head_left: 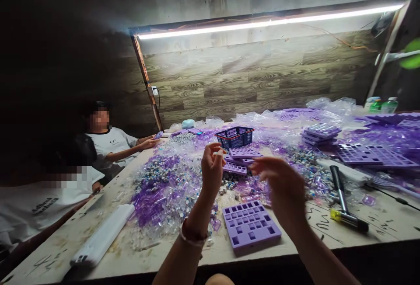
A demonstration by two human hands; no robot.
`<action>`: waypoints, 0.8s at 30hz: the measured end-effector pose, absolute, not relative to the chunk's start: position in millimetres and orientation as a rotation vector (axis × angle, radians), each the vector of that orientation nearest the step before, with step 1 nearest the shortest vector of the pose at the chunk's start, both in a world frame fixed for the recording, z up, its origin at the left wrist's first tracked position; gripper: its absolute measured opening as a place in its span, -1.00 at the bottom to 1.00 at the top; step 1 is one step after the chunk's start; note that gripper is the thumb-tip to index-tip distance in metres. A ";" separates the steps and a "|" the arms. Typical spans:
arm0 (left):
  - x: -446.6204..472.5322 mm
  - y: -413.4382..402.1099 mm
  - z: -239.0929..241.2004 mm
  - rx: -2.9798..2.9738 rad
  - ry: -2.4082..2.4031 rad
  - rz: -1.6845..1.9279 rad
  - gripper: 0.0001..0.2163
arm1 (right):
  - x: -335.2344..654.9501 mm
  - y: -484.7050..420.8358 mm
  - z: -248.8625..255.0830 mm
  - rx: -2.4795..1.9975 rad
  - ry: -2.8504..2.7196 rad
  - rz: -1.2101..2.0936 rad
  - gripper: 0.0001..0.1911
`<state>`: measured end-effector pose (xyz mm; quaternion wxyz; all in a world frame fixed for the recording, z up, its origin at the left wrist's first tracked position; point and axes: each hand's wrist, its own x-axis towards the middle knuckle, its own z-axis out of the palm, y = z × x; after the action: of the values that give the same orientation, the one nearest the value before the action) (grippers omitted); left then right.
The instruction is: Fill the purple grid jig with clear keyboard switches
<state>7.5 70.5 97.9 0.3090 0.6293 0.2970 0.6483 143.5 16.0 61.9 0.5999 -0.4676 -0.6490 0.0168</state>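
Note:
My left hand (213, 167) is raised over the pile of small parts, its fingers curled in against the thumb. What it holds, if anything, is too small to make out. My right hand (284, 182) hovers to its right, fingers pointing left and smeared by motion. Below and between the two lies a purple tray with rows of square holes (251, 226), flat on the table near the front edge. Just beyond my hands, more purple trays (243, 153) are stacked unevenly among clear and purple plastic pieces (170, 193).
A hammer (343, 197) with a yellow-and-black head lies right. At left is a long white lamp-like bar (101, 234). A dark basket (234, 136) stands behind the trays. Two people (113, 145) sit along the left side. More trays (374, 154) lie right.

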 end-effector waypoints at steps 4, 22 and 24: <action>15.0 127.7 63.4 1.874 1.123 1.521 -0.83 | 136.0 49.7 35.5 -1.448 -1.869 0.220 -0.73; -4.5 12.6 -24.0 3.291 -0.267 0.863 -0.80 | 151.3 47.8 14.2 -1.422 -2.101 0.053 -0.79; -7.9 13.2 -29.3 3.283 0.117 0.817 -0.72 | 156.2 28.4 18.8 -1.377 -1.948 0.092 -0.81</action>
<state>-7.9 13.2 -29.3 -0.1216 0.9626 0.0344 0.2396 156.2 28.4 18.8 0.3684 -0.5363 -0.7585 0.0359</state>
